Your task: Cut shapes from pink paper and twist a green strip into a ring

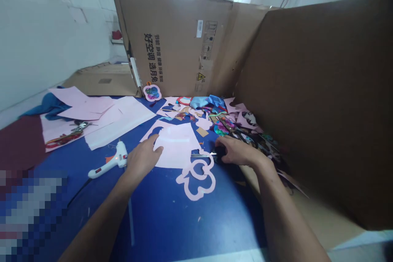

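My left hand (144, 153) rests at the left edge of a pale pink sheet (176, 143), thumb and forefinger spread apart. A curved piece is cut out of the sheet near those fingers. My right hand (235, 150) is closed round the dark handles of a pair of scissors (218, 153). Their blades point left and lie beside the sheet's lower right corner. Just below the blades lie pink flower-shaped paper outlines (199, 197), overlapping each other. Left of my left hand, a white hot glue gun (107, 164) lies on the blue table (172, 221).
Fabric and paper scraps (215, 110) are heaped at the back right. Tall cardboard panels (181, 41) stand behind and to the right. A flower-shaped ornament (152, 93) leans on the back panel. Pink sheets (82, 104) and metal scissors (80, 126) lie at left.
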{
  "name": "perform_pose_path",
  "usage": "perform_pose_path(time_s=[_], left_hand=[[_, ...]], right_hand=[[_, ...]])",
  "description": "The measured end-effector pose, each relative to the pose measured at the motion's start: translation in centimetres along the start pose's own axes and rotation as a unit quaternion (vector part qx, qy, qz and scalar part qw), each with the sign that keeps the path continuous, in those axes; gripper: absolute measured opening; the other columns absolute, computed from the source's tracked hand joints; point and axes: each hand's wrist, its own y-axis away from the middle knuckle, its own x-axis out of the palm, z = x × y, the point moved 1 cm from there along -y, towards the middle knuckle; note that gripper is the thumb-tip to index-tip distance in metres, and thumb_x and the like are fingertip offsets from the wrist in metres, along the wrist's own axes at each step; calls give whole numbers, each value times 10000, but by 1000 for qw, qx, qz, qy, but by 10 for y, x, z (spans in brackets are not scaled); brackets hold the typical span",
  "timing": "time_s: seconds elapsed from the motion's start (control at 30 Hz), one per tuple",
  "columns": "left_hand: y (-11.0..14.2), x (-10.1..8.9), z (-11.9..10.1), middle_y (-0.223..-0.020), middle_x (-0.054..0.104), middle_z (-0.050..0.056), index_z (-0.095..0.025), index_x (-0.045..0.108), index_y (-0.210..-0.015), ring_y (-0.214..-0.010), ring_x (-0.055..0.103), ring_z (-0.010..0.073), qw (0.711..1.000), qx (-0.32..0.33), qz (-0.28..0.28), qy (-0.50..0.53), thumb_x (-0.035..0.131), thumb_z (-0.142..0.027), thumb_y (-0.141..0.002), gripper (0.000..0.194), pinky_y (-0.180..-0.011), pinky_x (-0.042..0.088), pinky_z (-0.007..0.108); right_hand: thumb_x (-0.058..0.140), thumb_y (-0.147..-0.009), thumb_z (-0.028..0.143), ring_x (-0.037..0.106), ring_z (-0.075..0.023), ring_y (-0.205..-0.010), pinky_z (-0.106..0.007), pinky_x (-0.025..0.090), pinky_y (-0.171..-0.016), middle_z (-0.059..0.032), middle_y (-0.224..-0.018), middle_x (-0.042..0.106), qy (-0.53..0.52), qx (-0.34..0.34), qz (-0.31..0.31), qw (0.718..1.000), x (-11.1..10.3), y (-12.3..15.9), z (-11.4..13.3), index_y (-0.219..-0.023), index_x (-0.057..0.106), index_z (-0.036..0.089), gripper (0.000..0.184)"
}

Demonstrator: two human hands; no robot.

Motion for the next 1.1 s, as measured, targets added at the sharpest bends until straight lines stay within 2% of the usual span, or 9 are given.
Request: perform_pose_path(time_s=[0.13, 0.3, 0.43, 0.57, 0.67, 0.8, 0.97, 1.03, 1.1], left_hand=[[10, 9, -11, -1364, 666, 174, -258, 769, -1195, -1322, 560, 432, 983, 150, -1, -108, 756, -307, -825, 373, -1119, 400, 555], [31, 37, -14, -1626, 503, 128, -287, 662, -1412, -1497, 439, 370, 944, 256, 175, -117, 743, -471, -884, 565, -1225, 330, 544], [43, 47, -13, -1686, 433, 119, -297, 640, -1444, -1558, 359, 374, 921, 266, 228, -172, 787, -434, -845, 631, -1248, 290, 570], [43, 45, -12, -1669, 456, 127, -292, 658, -1429, -1545, 388, 360, 908, 271, 246, -203, 738, -389, -887, 556, -1233, 321, 563], [42, 42, -14, -1699, 414, 93, -338, 639, -1454, -1564, 355, 351, 902, 301, 247, -187, 724, -340, -898, 563, -1238, 314, 570], [48, 42, -21, -1718, 385, 60, -370, 721, -1355, -1592, 293, 377, 875, 334, 307, -172, 752, -305, -883, 478, -1260, 247, 622], [54, 46, -31, -1617, 532, 89, -303, 839, -1068, -1548, 376, 390, 885, 315, 332, -83, 807, -305, -837, 234, -1261, 263, 594], [52, 47, -35, -1495, 643, 107, -292, 839, -1029, -1464, 490, 382, 916, 245, 317, 24, 811, -354, -840, 201, -1233, 327, 577], [48, 46, -39, -1356, 720, 132, -273, 810, -1114, -1339, 605, 363, 936, 103, 289, 171, 798, -435, -862, 300, -1161, 428, 550]], right_hand=[[665, -711, 125, 584, -172, -767, -250, 415, -672, 10, -917, 683, -70, -32, 46, 996, -5, -1, 0, -1112, 666, 222, 412], [650, -849, 279, 593, -186, -817, -280, 463, -741, -7, -908, 680, -178, -50, 16, 983, -16, 0, 5, -1063, 691, 203, 232], [694, -872, 454, 598, -181, -751, -286, 486, -696, -15, -834, 679, -274, -20, -3, 962, -24, 3, 3, -966, 688, 200, 270], [732, -836, 576, 540, -141, -617, -241, 412, -555, 0, -707, 627, -333, 36, -83, 938, -32, 7, -6, -853, 639, 196, 392], [757, -787, 575, 483, -120, -559, -220, 333, -488, 30, -644, 549, -345, 98, -156, 920, -37, 9, -15, -820, 627, 203, 395], [739, -752, 516, 545, -142, -605, -235, 402, -517, 11, -717, 585, -391, 152, -251, 872, -41, 7, -22, -839, 629, 211, 337], [730, -779, 501, 630, -160, -683, -270, 509, -611, -14, -870, 651, -464, 75, -301, 830, -33, -4, -8, -910, 584, 231, 333], [705, -831, 462, 675, -180, -769, -299, 552, -699, -31, -946, 678, -443, 24, -319, 837, -24, -8, 10, -966, 586, 237, 288], [679, -880, 395, 688, -199, -837, -339, 573, -778, -41, -984, 691, -397, -28, -342, 851, -11, -8, 36, -992, 601, 240, 206]])
